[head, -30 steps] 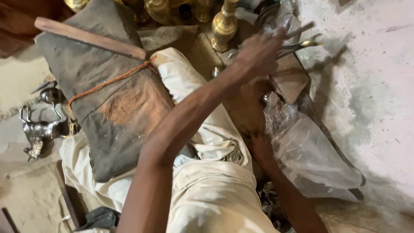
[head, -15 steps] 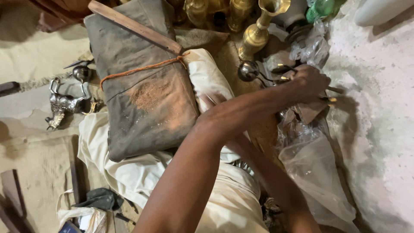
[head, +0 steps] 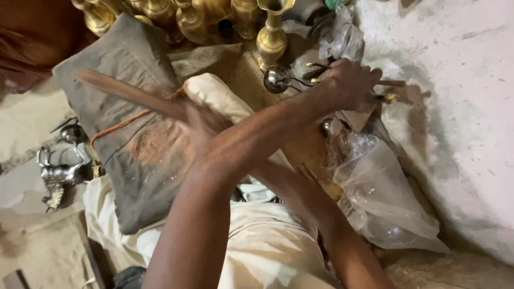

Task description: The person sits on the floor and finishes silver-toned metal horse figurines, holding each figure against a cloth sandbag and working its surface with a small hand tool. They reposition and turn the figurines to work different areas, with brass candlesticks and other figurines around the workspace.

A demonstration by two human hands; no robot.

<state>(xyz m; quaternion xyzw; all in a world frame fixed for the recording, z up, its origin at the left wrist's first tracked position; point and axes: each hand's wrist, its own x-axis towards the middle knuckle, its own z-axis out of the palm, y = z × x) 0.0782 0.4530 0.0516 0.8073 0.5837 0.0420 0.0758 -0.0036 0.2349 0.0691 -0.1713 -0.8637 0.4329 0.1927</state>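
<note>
Crossed arms. Left hand (head: 350, 83) reached right, fingers curled on small brass fittings (head: 388, 96) by the white wall (head: 455, 107). Right hand (head: 201, 120), blurred, gripped a wooden stick (head: 123, 91) lying across the grey cushion (head: 134, 155). Brass vases (head: 270, 32) stood beyond.

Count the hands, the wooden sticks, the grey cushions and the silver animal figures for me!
Bare hands: 2 (left hand closed on thin metal pieces; right hand, blurred, gripping the stick)
Long brown wooden stick: 1
Dusty grey cloth cushion: 1
Small silver metal animal figure: 1
Total: 5
</note>
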